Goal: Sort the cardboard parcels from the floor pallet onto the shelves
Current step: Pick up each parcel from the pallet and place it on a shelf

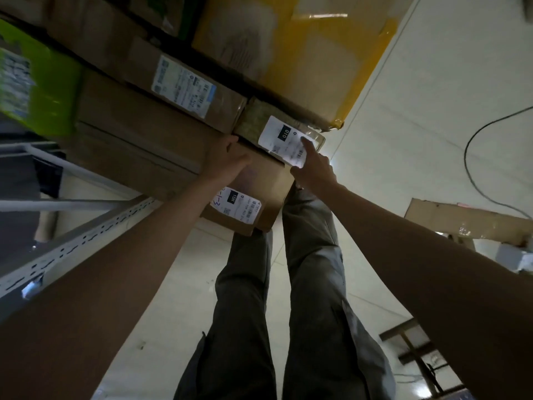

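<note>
A brown cardboard parcel [259,194] with a white "15R" label sits at the edge of the shelf stack, in front of my legs. My left hand [227,160] rests on its upper face with the fingers laid fairly flat. A smaller tape-wrapped parcel [259,119] with a white "010" label lies just above it, wedged among larger boxes. My right hand [313,168] is at the brown parcel's right corner, and its extended fingers touch the "010" label. How its other fingers lie is hidden.
Large boxes fill the shelf: a yellow-taped one [302,53], a long brown one with a blue-white label [184,88], a green one [37,82]. A white perforated shelf upright [86,238] runs lower left. Flattened cardboard [467,220], a cable [476,140] and a wooden pallet [412,350] lie on the floor.
</note>
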`<state>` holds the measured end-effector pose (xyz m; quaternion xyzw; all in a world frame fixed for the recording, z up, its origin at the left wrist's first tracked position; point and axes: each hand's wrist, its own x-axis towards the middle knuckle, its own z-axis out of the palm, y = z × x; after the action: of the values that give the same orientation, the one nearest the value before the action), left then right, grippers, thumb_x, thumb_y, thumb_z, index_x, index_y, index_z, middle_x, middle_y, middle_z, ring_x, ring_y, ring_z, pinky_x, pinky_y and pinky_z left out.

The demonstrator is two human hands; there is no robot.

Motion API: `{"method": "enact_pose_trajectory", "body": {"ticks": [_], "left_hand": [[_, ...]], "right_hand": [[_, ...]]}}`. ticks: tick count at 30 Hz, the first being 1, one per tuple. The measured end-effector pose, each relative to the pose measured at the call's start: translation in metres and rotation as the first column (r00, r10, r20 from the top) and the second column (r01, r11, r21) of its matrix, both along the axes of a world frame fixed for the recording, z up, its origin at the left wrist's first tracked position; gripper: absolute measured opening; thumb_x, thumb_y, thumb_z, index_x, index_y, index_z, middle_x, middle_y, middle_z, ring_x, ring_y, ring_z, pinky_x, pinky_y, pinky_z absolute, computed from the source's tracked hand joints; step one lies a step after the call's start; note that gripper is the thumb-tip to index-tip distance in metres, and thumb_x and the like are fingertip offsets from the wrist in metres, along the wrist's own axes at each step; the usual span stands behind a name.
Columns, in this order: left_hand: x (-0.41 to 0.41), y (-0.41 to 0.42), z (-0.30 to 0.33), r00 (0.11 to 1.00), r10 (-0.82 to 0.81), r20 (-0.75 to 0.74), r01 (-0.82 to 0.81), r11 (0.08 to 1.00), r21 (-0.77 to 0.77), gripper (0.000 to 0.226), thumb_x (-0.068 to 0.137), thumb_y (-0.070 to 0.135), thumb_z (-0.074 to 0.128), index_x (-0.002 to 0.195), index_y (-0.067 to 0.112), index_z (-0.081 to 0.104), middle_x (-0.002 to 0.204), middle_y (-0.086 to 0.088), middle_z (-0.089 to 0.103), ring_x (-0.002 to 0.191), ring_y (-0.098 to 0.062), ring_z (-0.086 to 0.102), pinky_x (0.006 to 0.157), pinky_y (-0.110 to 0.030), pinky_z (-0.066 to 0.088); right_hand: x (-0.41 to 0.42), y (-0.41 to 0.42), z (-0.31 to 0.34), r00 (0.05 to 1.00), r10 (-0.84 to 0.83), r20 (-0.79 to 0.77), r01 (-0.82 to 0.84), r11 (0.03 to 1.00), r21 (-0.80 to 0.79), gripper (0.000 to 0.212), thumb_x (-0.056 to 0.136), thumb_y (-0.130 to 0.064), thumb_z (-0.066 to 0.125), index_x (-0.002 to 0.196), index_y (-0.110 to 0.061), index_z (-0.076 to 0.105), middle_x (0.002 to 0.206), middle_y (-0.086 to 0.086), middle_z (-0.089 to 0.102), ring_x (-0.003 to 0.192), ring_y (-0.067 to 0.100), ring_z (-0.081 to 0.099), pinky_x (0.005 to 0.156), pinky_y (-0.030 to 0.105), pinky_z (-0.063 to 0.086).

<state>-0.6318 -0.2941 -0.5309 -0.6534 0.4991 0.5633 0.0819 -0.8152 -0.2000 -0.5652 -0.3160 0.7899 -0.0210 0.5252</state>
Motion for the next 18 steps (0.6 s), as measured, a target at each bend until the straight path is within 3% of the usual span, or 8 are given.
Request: {"method": "enact_pose_trajectory", "body": {"ticks": [2, 5, 8, 12, 14, 16, 18], "left_hand": [[0.007, -0.004, 0.025, 1.000, -0.013, -0.023, 0.013, 1.000, -0.011, 0.056, 0.092, 0.024, 0.069, 0.144, 0.017, 0.049, 0.145, -0.004, 0.051, 0.130, -0.016, 0.048, 0.108, -0.036, 0.043], [0.016, -0.009, 0.071, 0.998, -0.051, -0.045, 0.049, 0.998, -0.050, 0.048, 0.091, 0.024, 0.070, 0.136, 0.015, 0.056, 0.136, -0.002, 0.056, 0.119, -0.012, 0.050, 0.094, -0.028, 0.044], [0.028, -0.015, 0.136, 0.996, -0.047, -0.081, 0.040, 0.995, -0.092, 0.037, 0.092, 0.023, 0.068, 0.128, 0.017, 0.060, 0.121, 0.003, 0.059, 0.116, -0.014, 0.055, 0.076, -0.019, 0.042], [0.057, -0.024, 0.224, 0.998, -0.034, -0.047, 0.025, 0.984, -0.179, 0.045, 0.092, 0.022, 0.071, 0.133, 0.009, 0.059, 0.131, -0.009, 0.060, 0.120, -0.022, 0.058, 0.090, -0.031, 0.048], [0.075, -0.026, 0.266, 1.000, 0.004, -0.028, -0.010, 0.975, -0.223, 0.050, 0.094, 0.023, 0.071, 0.138, 0.006, 0.055, 0.138, -0.013, 0.057, 0.125, -0.026, 0.056, 0.100, -0.038, 0.048], [0.093, -0.025, 0.305, 1.000, 0.021, -0.007, -0.022, 0.957, -0.288, 0.050, 0.096, 0.023, 0.068, 0.140, 0.005, 0.053, 0.142, -0.014, 0.055, 0.130, -0.028, 0.053, 0.104, -0.038, 0.045], [0.110, -0.021, 0.339, 0.999, 0.023, 0.036, -0.010, 0.942, -0.336, 0.047, 0.098, 0.025, 0.065, 0.139, 0.005, 0.054, 0.142, -0.013, 0.054, 0.131, -0.028, 0.052, 0.103, -0.035, 0.042]], "right_hand": [[0.003, -0.011, 0.029, 0.999, 0.040, 0.013, -0.039, 0.999, -0.032, 0.066, 0.096, -0.018, 0.062, 0.155, -0.021, 0.031, 0.139, 0.014, 0.056, 0.113, 0.033, 0.063, 0.083, 0.036, 0.056], [0.010, -0.023, 0.085, 0.993, 0.115, 0.038, -0.111, 0.989, -0.098, 0.054, 0.096, -0.016, 0.061, 0.147, -0.011, 0.042, 0.132, 0.018, 0.061, 0.119, 0.033, 0.059, 0.081, 0.027, 0.041], [0.019, -0.041, 0.159, 0.983, 0.185, 0.020, -0.179, 0.968, -0.175, 0.055, 0.095, -0.017, 0.062, 0.147, -0.014, 0.043, 0.132, 0.016, 0.061, 0.119, 0.033, 0.059, 0.092, 0.035, 0.047], [0.034, -0.069, 0.254, 0.939, 0.344, -0.012, -0.335, 0.907, -0.257, 0.062, 0.095, -0.018, 0.061, 0.152, -0.019, 0.037, 0.128, 0.016, 0.063, 0.118, 0.033, 0.060, 0.087, 0.036, 0.051], [0.043, -0.087, 0.294, 0.883, 0.469, -0.007, -0.453, 0.851, -0.265, 0.063, 0.096, -0.019, 0.059, 0.154, -0.018, 0.032, 0.129, 0.017, 0.062, 0.112, 0.036, 0.062, 0.088, 0.043, 0.054], [0.053, -0.105, 0.332, 0.823, 0.568, -0.003, -0.541, 0.781, -0.314, 0.061, 0.097, -0.018, 0.059, 0.152, -0.017, 0.032, 0.129, 0.015, 0.061, 0.109, 0.037, 0.063, 0.088, 0.048, 0.055], [0.065, -0.121, 0.366, 0.779, 0.627, -0.012, -0.584, 0.718, -0.379, 0.060, 0.098, -0.018, 0.060, 0.151, -0.017, 0.033, 0.131, 0.014, 0.060, 0.115, 0.035, 0.061, 0.092, 0.045, 0.052]]}}
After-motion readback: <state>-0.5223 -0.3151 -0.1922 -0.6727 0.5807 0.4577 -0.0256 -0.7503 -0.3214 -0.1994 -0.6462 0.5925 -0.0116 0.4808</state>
